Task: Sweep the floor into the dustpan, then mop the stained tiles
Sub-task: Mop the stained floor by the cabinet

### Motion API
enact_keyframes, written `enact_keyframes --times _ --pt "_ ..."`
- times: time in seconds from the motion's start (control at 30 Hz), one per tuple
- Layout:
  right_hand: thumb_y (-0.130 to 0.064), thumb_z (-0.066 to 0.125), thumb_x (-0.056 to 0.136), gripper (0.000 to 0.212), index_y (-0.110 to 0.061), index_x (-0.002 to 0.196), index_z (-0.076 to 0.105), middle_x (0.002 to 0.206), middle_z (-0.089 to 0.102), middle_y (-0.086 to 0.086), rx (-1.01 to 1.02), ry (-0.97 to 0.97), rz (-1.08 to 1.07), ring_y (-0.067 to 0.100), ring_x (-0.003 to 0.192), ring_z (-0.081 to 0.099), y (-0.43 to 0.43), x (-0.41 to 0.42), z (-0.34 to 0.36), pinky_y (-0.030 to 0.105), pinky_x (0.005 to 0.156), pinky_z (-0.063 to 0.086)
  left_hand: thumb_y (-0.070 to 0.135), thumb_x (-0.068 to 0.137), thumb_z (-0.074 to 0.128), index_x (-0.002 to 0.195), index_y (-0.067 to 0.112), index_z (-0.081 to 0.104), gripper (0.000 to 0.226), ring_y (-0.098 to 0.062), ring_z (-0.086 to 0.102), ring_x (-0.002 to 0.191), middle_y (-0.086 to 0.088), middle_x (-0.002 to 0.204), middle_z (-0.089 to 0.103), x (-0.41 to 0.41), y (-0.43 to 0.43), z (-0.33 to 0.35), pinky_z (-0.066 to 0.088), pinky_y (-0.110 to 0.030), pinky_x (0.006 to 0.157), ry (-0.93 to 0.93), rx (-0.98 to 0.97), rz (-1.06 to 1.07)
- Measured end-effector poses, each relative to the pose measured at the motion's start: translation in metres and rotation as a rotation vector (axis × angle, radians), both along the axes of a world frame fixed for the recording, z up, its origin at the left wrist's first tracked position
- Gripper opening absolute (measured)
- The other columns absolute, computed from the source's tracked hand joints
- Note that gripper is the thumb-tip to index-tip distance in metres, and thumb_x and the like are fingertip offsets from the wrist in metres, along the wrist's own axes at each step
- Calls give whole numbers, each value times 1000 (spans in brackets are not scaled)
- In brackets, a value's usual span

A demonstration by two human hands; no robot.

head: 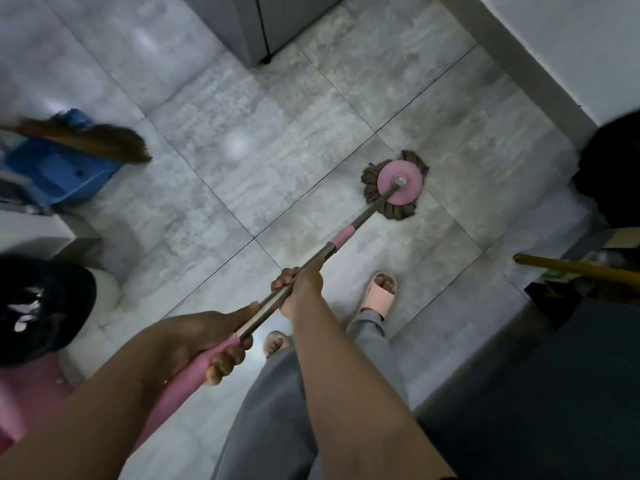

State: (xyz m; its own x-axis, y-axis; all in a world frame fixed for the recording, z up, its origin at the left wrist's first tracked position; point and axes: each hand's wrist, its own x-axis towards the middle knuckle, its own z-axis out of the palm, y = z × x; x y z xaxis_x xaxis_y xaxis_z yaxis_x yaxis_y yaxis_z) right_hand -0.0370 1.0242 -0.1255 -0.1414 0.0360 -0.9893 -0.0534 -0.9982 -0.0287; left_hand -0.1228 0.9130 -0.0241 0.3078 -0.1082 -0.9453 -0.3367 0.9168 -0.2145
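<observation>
Head camera, looking steeply down at floor (207, 188)

Open tiles (263, 174) between dustpan (59, 174) and wall (554, 46).

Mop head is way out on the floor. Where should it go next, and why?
Probably a short pull back toward the sandal: the left hand and right hand grip the handle, and the mop head lies flat on the tile, far out in front. Stains are too faint to see.

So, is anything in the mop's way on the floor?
Nothing visible. The mop sits on bare tiles, with the broom and dustpan far off to its left.
</observation>
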Motion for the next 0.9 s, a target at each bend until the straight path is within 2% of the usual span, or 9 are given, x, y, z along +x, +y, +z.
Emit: enact_keyframes --times 0.17,0.4,0.5,0.63,0.73,0.9 --pt "-55 30 98 46 -15 77 35 41 37 -1 -14 32 -30 15 28 32 -53 -14 12 18 36 32 75 81 46 62 18 46 61 -14 28 36 1 54 29 -20 -49 7 25 -16 40 0 -37 -61" --pt "-60 28 98 51 -15 74 35 40 37 -1 45 17 -56 15 28 32 -11 13 -10 15 37 33 73 82 48 61 17 47 60 -12 31 34 2 48 33 10 -11 -14 28 -17 36 -37 10 -24" --pt "-62 31 96 52 -15 74 36 43 36 -1 61 -11 -65 14 34 32 29 36 -18 17 39 31 71 85 47 59 16 49 61 -11 31 33 3 48 34 32 30 -22 29 -16 35 -64 37 3" --pt "-67 34 93 55 -16 73 37 43 35 -2 69 -48 -106 14 31 32 99 67 -23 19 37 32 71 86 46 63 16 46 59 -11 31 33 2 49 34 61 101 -33 28 -14 35 -80 55 -5" --pt "-67 32 92 55 -16 72 36 44 35 -2 74 -82 -118 15 33 32 161 90 -31 21 41 35 70 87 45 64 16 44 59 -11 30 32 3 48 34 81 164 -45 28 -13 36 -73 74 -43" --pt "-71 28 91 56 -18 70 34 43 33 -4 84 -135 -139 14 31 31 274 136 -52 16 37 32 61 94 42 69 14 48 55 -11 39 29 -1 53 43 121 275 -65 32 -15 34 2 231 -131"
